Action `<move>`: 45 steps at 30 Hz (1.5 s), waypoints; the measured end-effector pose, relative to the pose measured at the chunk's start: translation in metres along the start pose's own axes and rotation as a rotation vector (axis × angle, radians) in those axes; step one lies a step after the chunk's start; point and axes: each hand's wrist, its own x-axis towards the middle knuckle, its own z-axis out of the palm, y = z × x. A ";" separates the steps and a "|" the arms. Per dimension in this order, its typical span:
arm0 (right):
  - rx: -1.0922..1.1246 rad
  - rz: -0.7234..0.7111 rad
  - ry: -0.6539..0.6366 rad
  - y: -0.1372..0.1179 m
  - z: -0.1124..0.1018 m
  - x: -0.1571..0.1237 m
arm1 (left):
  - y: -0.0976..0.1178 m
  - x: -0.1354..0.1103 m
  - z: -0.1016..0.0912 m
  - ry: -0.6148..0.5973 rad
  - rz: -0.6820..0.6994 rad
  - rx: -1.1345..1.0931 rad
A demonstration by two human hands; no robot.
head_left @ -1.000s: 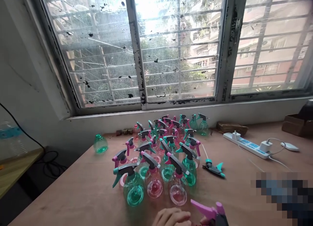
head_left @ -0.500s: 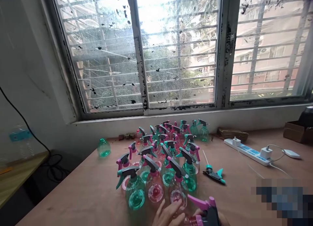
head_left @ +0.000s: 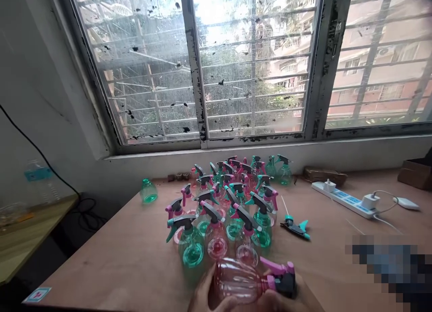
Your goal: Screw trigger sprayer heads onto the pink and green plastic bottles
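A pink see-through spray bottle (head_left: pixel 238 280) lies sideways between my hands at the bottom of the view, its base to the left. Wrapped round the body's base end is my left hand (head_left: pixel 205 294). My right hand (head_left: pixel 286 300) closes round the neck and the pink and black trigger head (head_left: pixel 283 278), its fingers partly hidden. Just beyond stand several upright spray bottles in a tight group, among them a green one (head_left: pixel 191 249) and a pink one (head_left: pixel 216 242) in the front row.
A loose trigger head with a tube (head_left: pixel 295 228) lies right of the group. Farther right are a power strip (head_left: pixel 344 199) with plugs and a brown box (head_left: pixel 416 174). An open-necked green bottle (head_left: pixel 148 192) stands at the left. A window (head_left: pixel 249 78) rises behind.
The pink bottle has come up into fuller view and now lies across both hands. My left hand, earlier with fingers spread at the front row, is now round its body. The view has shifted slightly.
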 end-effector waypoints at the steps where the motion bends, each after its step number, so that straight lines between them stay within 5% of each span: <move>1: 0.005 0.015 0.009 0.000 0.000 0.000 | 0.007 0.001 -0.001 -0.029 -0.004 -0.022; 7: 0.150 -0.036 -0.014 0.002 0.005 0.006 | 0.028 0.010 0.002 -0.079 0.031 -0.350; 14: 0.172 -0.074 0.011 0.000 0.006 0.004 | 0.033 0.008 0.002 -0.143 -0.041 -0.450; 18: 0.154 -0.056 -0.036 -0.003 0.006 0.004 | 0.036 0.007 -0.002 -0.182 -0.079 -0.455; 25: 0.183 -0.088 -0.011 -0.004 0.008 0.007 | 0.032 0.007 -0.002 -0.225 0.090 -0.384; 45: 0.194 -0.079 0.033 -0.004 0.012 0.006 | 0.027 0.007 -0.004 -0.271 0.059 -0.466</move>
